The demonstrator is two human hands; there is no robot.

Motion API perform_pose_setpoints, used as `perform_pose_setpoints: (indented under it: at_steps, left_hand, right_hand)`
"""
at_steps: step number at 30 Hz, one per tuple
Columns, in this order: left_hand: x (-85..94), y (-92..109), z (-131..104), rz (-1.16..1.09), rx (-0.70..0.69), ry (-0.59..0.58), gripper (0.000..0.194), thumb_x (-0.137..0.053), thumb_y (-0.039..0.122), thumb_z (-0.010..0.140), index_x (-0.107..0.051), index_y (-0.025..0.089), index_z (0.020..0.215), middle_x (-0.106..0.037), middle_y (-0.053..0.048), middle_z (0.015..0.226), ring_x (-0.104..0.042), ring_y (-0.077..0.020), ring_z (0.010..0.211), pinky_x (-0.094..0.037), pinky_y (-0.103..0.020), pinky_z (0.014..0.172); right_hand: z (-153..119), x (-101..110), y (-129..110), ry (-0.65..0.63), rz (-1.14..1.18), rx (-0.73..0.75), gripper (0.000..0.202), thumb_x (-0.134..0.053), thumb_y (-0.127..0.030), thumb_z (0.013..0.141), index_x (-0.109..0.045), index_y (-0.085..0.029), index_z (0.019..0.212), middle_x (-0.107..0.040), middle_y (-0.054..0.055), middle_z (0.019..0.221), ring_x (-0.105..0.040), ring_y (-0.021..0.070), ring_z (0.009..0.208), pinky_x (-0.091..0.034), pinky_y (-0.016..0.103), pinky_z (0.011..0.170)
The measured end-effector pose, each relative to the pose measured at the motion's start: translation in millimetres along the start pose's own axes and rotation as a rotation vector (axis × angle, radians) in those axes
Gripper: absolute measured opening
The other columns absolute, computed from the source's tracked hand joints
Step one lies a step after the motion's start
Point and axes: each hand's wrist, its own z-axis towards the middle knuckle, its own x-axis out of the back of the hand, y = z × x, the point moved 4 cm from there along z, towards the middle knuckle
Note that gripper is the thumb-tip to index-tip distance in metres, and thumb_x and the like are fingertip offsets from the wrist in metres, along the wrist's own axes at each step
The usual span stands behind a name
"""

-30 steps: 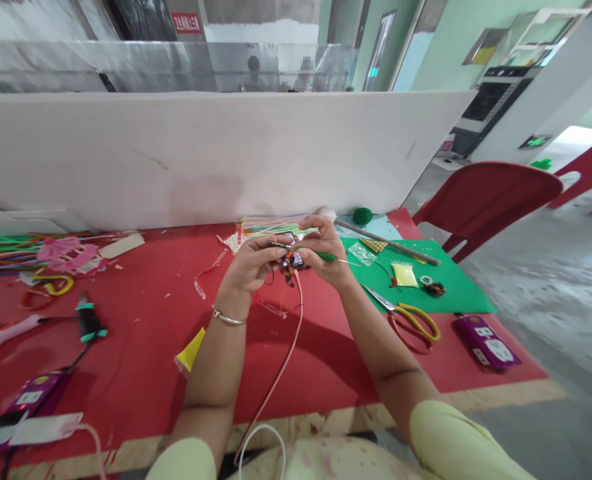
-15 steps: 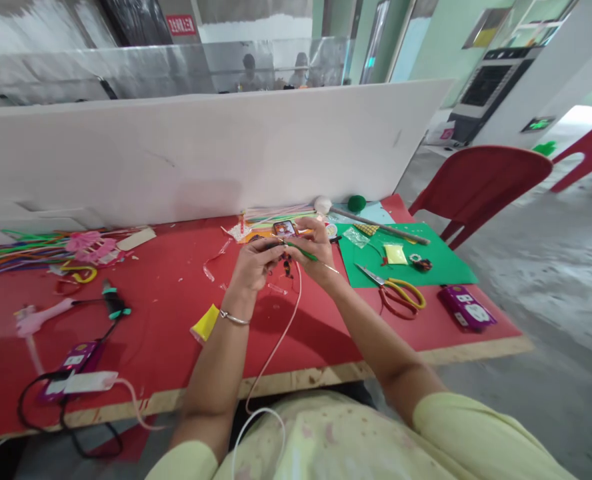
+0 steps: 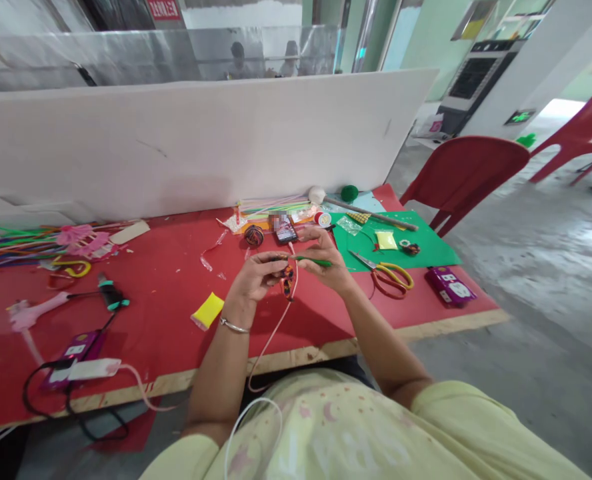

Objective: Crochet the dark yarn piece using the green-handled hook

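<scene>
My left hand [image 3: 257,275] pinches a small dark and orange piece [image 3: 288,280], which hangs below its fingertips over the red table. My right hand [image 3: 326,259] is closed on a green-handled tool [image 3: 316,261], its thin tip meeting the piece at the left fingertips. Just beyond the hands lies a phone [image 3: 285,231] with a pink cable [image 3: 276,328] running toward me. A ball of dark multicoloured yarn [image 3: 254,235] rests left of the phone. The finer details between the fingertips are too small to tell.
Scissors [image 3: 389,276] and a yellow packet [image 3: 387,241] lie on a green sheet [image 3: 433,248], with a purple box [image 3: 450,287] beside it. At left are a glue gun [image 3: 36,312], pipe cleaners [image 3: 11,248] and a power strip [image 3: 87,369]. A white board [image 3: 201,147] stands behind.
The view has shifted a little. My hands have moved slightly toward me relative to the phone, uncovering the yarn ball and more of the phone. The orange piece shows more clearly.
</scene>
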Motion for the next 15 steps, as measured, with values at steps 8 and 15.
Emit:
perform_pose_setpoints:
  at_steps: [8, 15]
  left_hand:
    - [13.6, -2, -3, 0.096, 0.014, 0.017, 0.035, -0.094, 0.021, 0.050, -0.078, 0.012, 0.080, -0.066, -0.002, 0.059, -0.050, -0.0063, 0.047, -0.025, -0.019, 0.041]
    - [13.8, 1, -2, 0.178, 0.048, -0.017, 0.032, -0.093, 0.022, 0.049, -0.079, 0.013, 0.077, -0.066, -0.003, 0.060, -0.051, -0.0067, 0.045, -0.027, -0.019, 0.043]
  right_hand:
    - [-5, 10, -8, -0.145, -0.159, 0.041, 0.023, -0.075, -0.041, 0.087, -0.080, -0.031, 0.107, -0.054, 0.008, 0.141, -0.054, 0.0283, 0.130, -0.057, 0.040, 0.092]
    - [-1, 22, -16, -0.207, -0.106, 0.064, 0.023, -0.075, -0.039, 0.087, -0.080, -0.029, 0.107, -0.055, 0.010, 0.138, -0.057, 0.0265, 0.126, -0.060, 0.036, 0.088]
